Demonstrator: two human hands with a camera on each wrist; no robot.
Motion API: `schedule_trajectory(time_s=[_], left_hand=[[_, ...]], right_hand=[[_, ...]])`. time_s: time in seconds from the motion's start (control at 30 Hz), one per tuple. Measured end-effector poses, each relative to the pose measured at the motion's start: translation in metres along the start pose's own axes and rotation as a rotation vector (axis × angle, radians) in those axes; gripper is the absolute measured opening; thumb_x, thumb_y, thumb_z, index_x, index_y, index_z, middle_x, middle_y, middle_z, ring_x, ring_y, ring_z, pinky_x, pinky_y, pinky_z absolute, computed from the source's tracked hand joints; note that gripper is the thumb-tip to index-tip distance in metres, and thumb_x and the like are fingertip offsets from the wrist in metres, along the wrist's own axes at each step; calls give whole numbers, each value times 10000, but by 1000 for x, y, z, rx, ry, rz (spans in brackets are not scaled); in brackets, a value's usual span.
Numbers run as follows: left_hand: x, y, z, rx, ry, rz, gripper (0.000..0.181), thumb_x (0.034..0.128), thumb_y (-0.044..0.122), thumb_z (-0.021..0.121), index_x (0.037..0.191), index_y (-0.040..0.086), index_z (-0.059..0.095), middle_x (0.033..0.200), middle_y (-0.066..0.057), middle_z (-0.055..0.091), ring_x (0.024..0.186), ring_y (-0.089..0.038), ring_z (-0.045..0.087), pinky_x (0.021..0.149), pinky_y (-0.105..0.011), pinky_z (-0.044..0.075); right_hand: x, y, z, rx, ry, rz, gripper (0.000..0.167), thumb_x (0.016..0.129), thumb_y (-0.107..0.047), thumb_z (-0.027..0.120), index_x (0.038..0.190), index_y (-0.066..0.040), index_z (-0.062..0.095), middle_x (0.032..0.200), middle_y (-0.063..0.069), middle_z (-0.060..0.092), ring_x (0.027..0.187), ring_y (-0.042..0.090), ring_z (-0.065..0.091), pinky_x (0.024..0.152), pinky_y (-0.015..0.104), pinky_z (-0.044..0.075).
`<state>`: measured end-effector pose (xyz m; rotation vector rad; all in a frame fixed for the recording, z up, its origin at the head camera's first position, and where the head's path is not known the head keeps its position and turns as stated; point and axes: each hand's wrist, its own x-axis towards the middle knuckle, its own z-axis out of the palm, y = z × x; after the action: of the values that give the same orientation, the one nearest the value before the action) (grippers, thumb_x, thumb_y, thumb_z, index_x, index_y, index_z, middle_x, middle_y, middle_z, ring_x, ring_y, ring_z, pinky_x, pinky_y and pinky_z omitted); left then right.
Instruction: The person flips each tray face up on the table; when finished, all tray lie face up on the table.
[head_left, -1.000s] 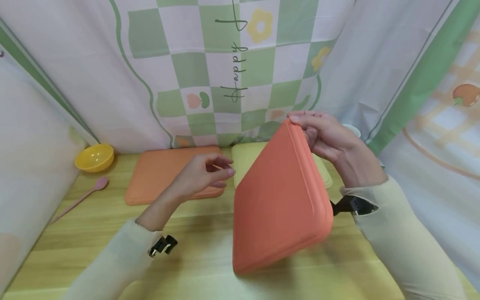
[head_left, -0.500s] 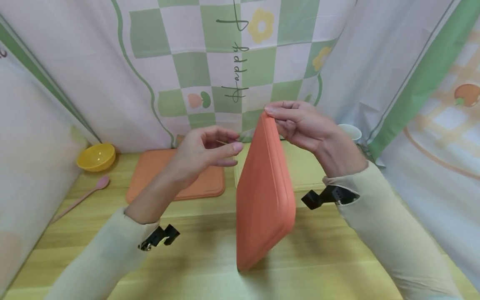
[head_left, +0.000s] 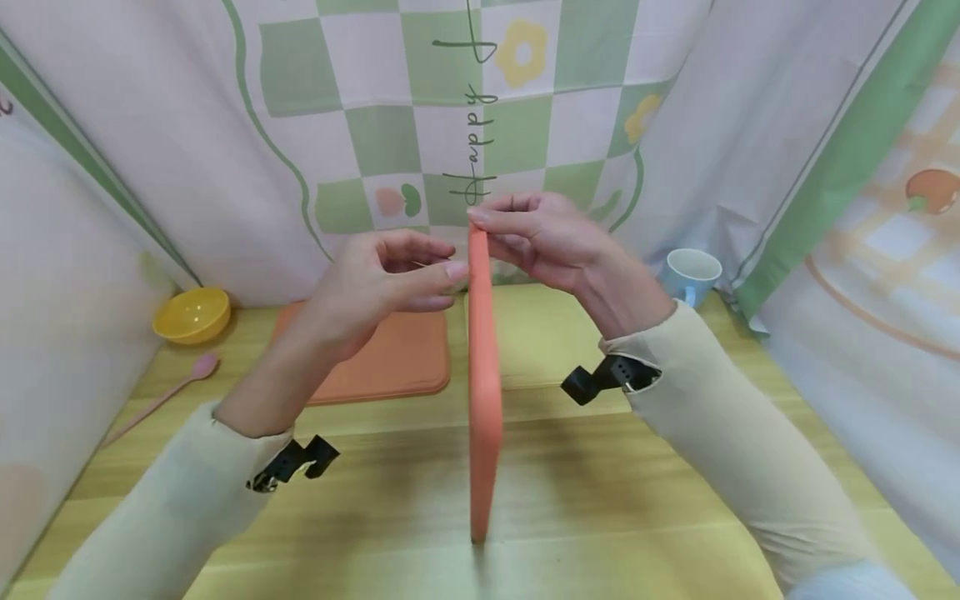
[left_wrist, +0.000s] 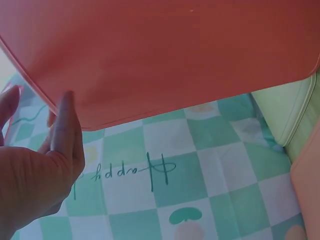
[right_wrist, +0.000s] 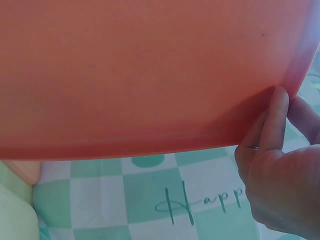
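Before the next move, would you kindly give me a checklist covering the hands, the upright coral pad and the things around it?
1. Right hand holding the coral pad: ok, pinching its top corner.
2. Left hand gripping too: not ok, fingers relaxed at the pad's left side.
3. Pad upright: ok, its narrow edge faces the head camera.
4. Pad's bottom touching the table: cannot tell.
5. Orange mat and yellow mat lying flat: ok.
6. Bowl and cup upright, apart from the pad: ok.
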<state>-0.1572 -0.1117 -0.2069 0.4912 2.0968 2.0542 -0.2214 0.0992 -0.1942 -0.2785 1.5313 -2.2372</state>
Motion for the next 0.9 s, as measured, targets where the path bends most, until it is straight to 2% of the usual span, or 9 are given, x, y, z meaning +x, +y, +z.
schedule_trajectory(time_s=[0.13,0.3,0.43,0.53,0.73,0.9], left_hand=[[-2,6,-8,22,26,-25,349,909,166,748,1147,-75,664,993,-138,708,860,-226,699,822,-443,607],[-7,10,-20,89,77,-78,383,911,263,752,1084,-68,664,861,-102,692,725,-188,683,762,-419,621],[-11,11,-29,146,103,-110,409,893,324,773,1025,-44,652,798,-82,672,655,-187,685,719,-406,628],[-12,10,-35,147,99,-121,374,894,294,780,1017,-33,644,786,-62,674,646,-185,693,698,-394,629],[-14,7,-53,72,110,-167,263,912,193,752,1080,4,679,829,-40,713,676,-154,701,652,-328,624],[-18,5,-71,107,160,-198,133,926,160,717,1011,57,711,812,-27,705,661,-142,686,619,-320,619]], right_hand=[[11,5,16,-26,-34,-3,140,990,35,601,894,18,702,776,83,683,640,120,625,757,258,596],[24,15,35,-37,-26,-1,39,988,40,603,973,23,634,846,94,688,712,150,659,751,261,593],[31,22,45,-54,-21,-1,31,977,40,625,999,25,608,893,110,683,783,179,676,768,272,594],[34,25,50,-62,-26,6,45,976,39,630,1013,33,606,890,118,679,792,191,678,772,279,591],[37,30,59,-54,-73,34,181,982,51,613,1156,52,563,1035,171,665,887,221,695,915,341,572],[34,36,59,-77,-130,66,395,978,65,609,1356,44,498,1227,199,607,1018,248,662,965,359,549]])
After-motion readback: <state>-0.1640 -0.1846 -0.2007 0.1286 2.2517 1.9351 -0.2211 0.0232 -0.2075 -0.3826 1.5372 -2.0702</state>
